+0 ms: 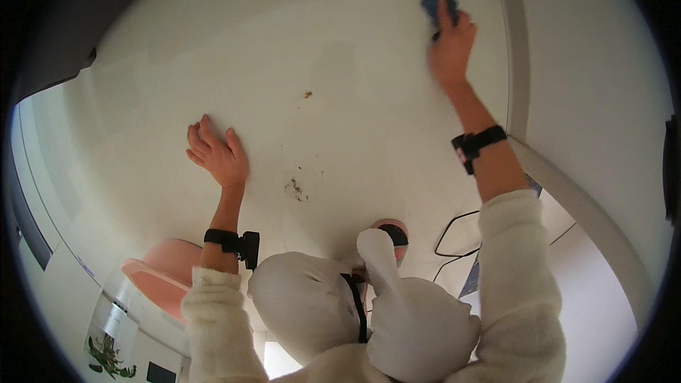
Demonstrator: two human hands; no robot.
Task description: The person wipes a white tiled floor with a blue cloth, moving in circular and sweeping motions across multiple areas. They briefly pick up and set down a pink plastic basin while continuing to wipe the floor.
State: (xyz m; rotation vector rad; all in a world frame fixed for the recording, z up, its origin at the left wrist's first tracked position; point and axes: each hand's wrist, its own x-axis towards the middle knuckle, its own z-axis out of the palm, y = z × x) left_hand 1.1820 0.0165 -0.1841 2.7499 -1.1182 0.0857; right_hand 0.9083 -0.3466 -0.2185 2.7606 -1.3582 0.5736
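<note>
My right hand (453, 56) is stretched far forward on the right, its fingers pressing a dark blue cloth or sponge (433, 1) to the pale floor (239, 48). The hand and cloth look slightly blurred. To the left, my left hand (219, 157) rests on the floor with its fingers apart and nothing in it. Between the two hands are a small brown smudge (308, 94) and, nearer to me, a patch of dark crumbly dirt (296, 191). Each wrist wears a black strap with a small device.
A grey baseboard (517, 58) and white wall run along the right. Near my shoe (396, 236) lies a black cable (437, 250). A pink plastic basin (173, 258) stands by my left forearm. Dark furniture (58, 37) fills the upper left; a plant (110, 355) is at lower left.
</note>
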